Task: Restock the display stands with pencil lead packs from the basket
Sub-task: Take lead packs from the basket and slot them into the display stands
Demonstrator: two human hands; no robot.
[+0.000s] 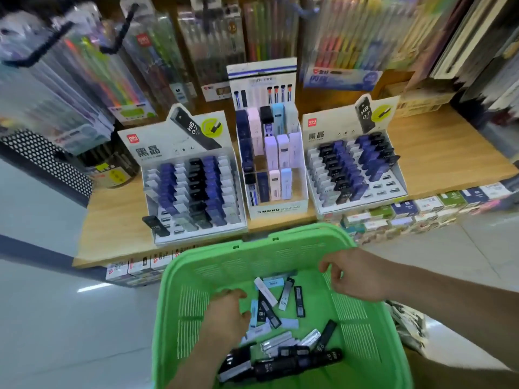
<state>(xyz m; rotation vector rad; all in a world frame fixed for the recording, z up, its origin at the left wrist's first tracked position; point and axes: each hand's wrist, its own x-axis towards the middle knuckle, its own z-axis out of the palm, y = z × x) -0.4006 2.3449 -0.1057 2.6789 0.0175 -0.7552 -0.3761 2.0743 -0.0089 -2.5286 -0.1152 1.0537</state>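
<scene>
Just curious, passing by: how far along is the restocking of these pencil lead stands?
Midway at best. The left stand and right stand are largely filled, but the right one shows empty front slots. The left hand reaches among loose packs in the green basket; the right hand is over its rim. Plenty remain.

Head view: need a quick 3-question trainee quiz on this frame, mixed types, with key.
1. True or false: the green basket is empty.
2. How many display stands sit on the wooden shelf? A) two B) three C) five
3. Fill in: the ___ hand is down inside the basket, right by the lead packs.

Key: 1 false, loose packs lie on its floor; 2 B; 3 left hand.
</scene>
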